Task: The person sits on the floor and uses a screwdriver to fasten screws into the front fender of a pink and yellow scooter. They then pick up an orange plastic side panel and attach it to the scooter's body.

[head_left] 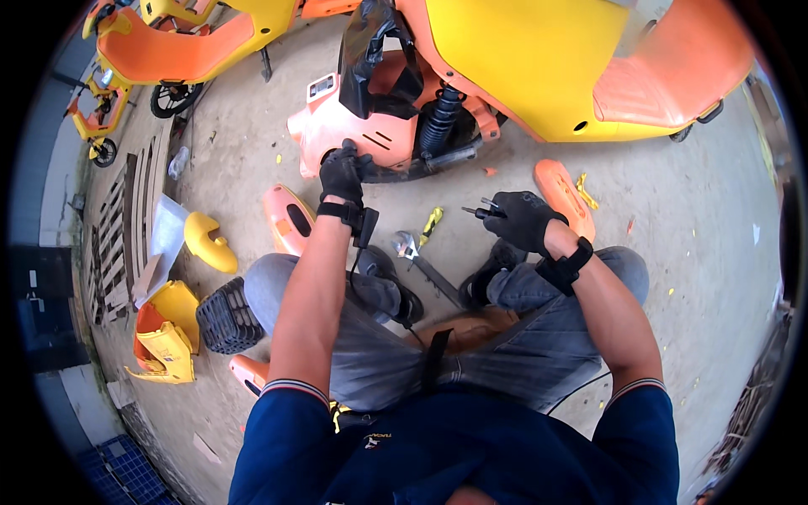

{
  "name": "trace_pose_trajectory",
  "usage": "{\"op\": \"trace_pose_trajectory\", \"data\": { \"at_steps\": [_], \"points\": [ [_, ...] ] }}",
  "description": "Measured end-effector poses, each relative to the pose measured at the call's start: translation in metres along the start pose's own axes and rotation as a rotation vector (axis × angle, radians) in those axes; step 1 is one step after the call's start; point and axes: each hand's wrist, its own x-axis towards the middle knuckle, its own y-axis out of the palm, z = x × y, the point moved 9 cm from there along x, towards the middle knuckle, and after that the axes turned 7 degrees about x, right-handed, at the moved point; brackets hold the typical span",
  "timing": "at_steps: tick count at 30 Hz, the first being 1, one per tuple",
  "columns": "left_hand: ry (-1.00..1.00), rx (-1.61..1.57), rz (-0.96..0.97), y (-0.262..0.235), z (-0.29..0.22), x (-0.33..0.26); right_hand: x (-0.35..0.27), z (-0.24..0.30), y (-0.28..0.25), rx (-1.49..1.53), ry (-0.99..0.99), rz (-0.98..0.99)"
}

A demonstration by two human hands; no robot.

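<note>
My left hand, in a black glove, reaches to the lower edge of the orange front wheel cover of a yellow-and-orange scooter. Its fingers are curled against a dark round opening there; what they pinch, if anything, is hidden. To the right, my right hand, also gloved, is closed around a small black piece with thin prongs, held clear of the scooter. On the ground between my feet lie an adjustable wrench and a yellow-and-black screwdriver.
Loose orange covers lie either side. Left of my knee are a black crate, yellow body parts and a yellow fender. Black plastic wraps the scooter's front. Other scooters and wooden pallets stand further left.
</note>
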Motion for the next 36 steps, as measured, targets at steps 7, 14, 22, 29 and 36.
{"op": "trace_pose_trajectory", "data": {
  "at_steps": [7,14,22,29,36],
  "points": [
    [-0.094,-0.070,-0.093,-0.006,0.000,-0.021,0.002,0.000,0.000,-0.055,-0.004,0.011],
    [0.374,0.916,-0.609,-0.061,-0.093,-0.040,0.001,0.006,0.005,-0.095,-0.028,0.010],
    [0.273,1.437,-0.406,-0.063,-0.105,0.012,0.000,0.005,0.005,-0.084,0.049,0.042],
    [0.174,1.410,-0.238,-0.086,-0.051,0.051,0.005,-0.007,0.012,-0.126,0.136,0.107],
    [0.204,1.409,-0.243,-0.082,-0.049,0.065,0.018,-0.009,0.020,-0.125,0.078,0.098]
  ]
}}
